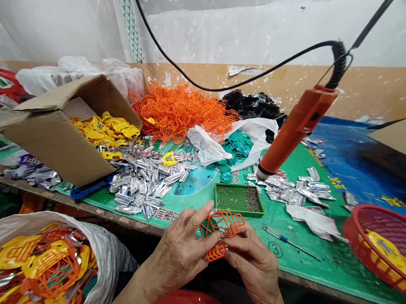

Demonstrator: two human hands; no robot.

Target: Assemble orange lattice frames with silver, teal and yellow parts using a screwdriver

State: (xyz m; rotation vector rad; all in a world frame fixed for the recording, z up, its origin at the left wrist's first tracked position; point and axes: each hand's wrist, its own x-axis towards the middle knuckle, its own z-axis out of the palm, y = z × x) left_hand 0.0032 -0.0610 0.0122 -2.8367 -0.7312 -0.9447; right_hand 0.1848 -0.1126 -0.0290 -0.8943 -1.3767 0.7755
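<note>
Head view: holding an orange lattice piece (224,225) over the near edge of the counter (303,255), with left hand (183,241) and right hand (256,260) both clamped on it. Best to pinch steadily but lightly, probably, to avoid bending anything so thin. Just beyond, note the green tray (239,213); above right, the hanging orange driver (294,132).

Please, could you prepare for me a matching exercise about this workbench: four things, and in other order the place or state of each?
Things
1. green tray
2. orange frame
3. red basket
4. cardboard box of yellow pieces

Places and states
A. tilted, on the left side of the picture
B. held by the left hand and the right hand
C. at the far right of the picture
D. has small metal parts in it

Pairs: 1-D, 2-B, 3-C, 4-A
</note>
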